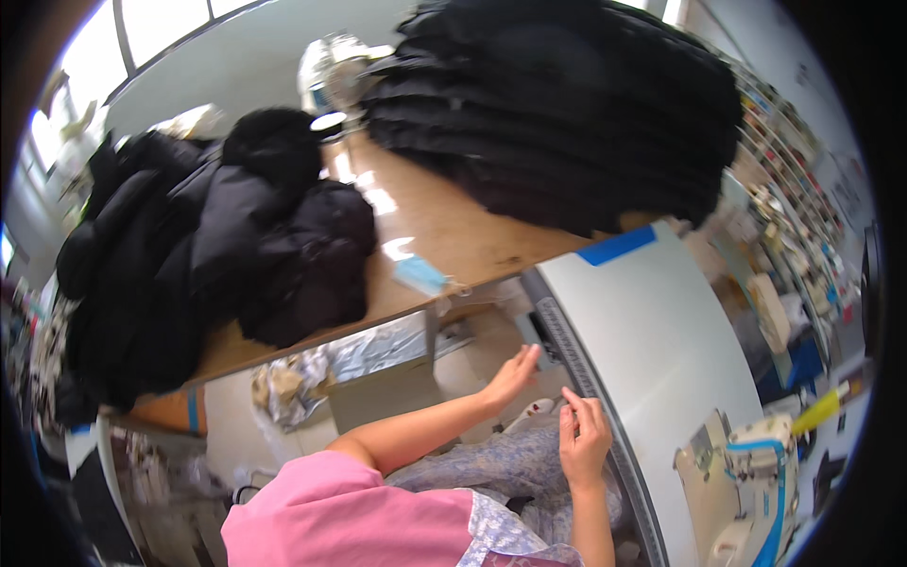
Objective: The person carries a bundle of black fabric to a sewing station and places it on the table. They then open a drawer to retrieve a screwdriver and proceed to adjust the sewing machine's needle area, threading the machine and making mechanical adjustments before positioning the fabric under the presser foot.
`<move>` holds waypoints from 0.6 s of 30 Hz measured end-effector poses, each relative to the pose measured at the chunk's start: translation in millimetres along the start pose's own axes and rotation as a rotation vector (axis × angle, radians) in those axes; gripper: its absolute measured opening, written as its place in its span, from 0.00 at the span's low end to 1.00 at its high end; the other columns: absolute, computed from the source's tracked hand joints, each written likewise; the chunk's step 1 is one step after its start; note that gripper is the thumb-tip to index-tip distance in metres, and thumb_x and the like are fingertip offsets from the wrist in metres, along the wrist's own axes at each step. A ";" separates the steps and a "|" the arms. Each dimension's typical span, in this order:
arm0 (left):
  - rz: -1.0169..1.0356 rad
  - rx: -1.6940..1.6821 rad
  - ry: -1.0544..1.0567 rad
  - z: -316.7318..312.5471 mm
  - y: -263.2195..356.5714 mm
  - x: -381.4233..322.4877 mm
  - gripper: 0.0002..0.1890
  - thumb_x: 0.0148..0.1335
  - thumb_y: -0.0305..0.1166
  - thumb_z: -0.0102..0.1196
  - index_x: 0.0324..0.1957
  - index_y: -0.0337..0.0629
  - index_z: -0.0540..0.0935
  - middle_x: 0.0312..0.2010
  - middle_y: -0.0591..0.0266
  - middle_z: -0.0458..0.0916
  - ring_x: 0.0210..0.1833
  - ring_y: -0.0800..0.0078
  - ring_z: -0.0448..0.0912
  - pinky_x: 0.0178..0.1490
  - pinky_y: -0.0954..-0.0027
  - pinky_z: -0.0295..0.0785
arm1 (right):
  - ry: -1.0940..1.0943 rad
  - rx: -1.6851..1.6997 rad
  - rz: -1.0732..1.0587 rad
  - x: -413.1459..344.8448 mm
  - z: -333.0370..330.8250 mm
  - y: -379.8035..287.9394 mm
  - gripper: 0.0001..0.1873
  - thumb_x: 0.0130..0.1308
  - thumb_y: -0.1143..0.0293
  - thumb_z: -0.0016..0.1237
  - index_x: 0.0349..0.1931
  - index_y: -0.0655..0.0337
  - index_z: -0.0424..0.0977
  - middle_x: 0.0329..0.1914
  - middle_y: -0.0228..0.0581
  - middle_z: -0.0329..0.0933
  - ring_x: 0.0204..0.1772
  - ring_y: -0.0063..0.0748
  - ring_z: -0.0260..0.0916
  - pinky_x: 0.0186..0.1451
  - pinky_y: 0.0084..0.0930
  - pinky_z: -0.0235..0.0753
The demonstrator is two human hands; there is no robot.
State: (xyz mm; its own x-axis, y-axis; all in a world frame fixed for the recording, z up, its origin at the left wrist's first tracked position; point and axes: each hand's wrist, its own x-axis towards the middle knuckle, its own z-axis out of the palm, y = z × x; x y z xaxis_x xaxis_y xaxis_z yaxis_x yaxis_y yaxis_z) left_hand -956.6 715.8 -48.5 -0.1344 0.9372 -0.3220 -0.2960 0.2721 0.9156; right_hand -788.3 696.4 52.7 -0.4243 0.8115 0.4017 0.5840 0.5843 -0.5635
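Note:
My left hand [516, 377] hovers past the front of my body, fingers stretched out and nothing in it. Close by on the right, my right hand [585, 438] is raised with loosely bent fingers and shows nothing held. Both are beside the dark edge of a pale sewing table [659, 340], which bears a ruler-like strip [563, 344]. Ahead stands a wooden table [460, 234]. On it lie a heaped pile of black padded garments [241, 234] and a tall stack of black padded garments [553, 113]. A light-blue face mask [419, 275] rests near its front edge.
A white-and-blue sewing machine [755, 468] stands at the lower right. Blue tape [616, 245] marks the pale table's far corner. Beneath the wooden table are a box [386, 400] and crumpled plastic bags [290, 390]. A lidded cup [328, 124] sits at the back.

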 end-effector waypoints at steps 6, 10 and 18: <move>0.023 0.058 -0.042 11.6 -4.0 37.1 0.49 0.66 0.64 0.38 0.70 0.27 0.45 0.59 0.43 0.68 0.57 0.62 0.72 0.58 0.63 0.70 | 0.179 0.386 0.104 -22.6 -49.6 -8.7 0.12 0.69 0.73 0.44 0.48 0.62 0.77 0.28 0.33 0.72 0.25 0.21 0.66 0.28 0.18 0.65; 0.055 0.071 -0.076 32.8 6.4 50.3 0.47 0.66 0.64 0.38 0.69 0.28 0.51 0.56 0.47 0.70 0.56 0.62 0.72 0.55 0.64 0.72 | 0.221 0.499 -0.053 -16.7 -88.1 -51.8 0.14 0.67 0.78 0.43 0.51 0.63 0.76 0.27 0.34 0.74 0.26 0.18 0.67 0.27 0.15 0.63; -0.002 0.221 -0.279 -7.3 14.9 36.9 0.36 0.70 0.56 0.38 0.57 0.27 0.72 0.51 0.48 0.79 0.49 0.61 0.79 0.51 0.62 0.76 | 0.079 0.644 -0.639 -58.3 -204.1 -176.9 0.28 0.68 0.71 0.44 0.63 0.25 0.60 0.39 0.34 0.75 0.28 0.27 0.67 0.31 0.25 0.65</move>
State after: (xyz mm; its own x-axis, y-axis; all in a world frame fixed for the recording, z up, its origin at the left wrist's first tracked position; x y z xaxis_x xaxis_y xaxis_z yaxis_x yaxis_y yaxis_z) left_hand -972.9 752.9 -48.5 0.1382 0.9518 -0.2737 -0.0798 0.2862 0.9548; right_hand -725.6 546.6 276.3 -0.4719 0.3458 0.8110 -0.2559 0.8266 -0.5013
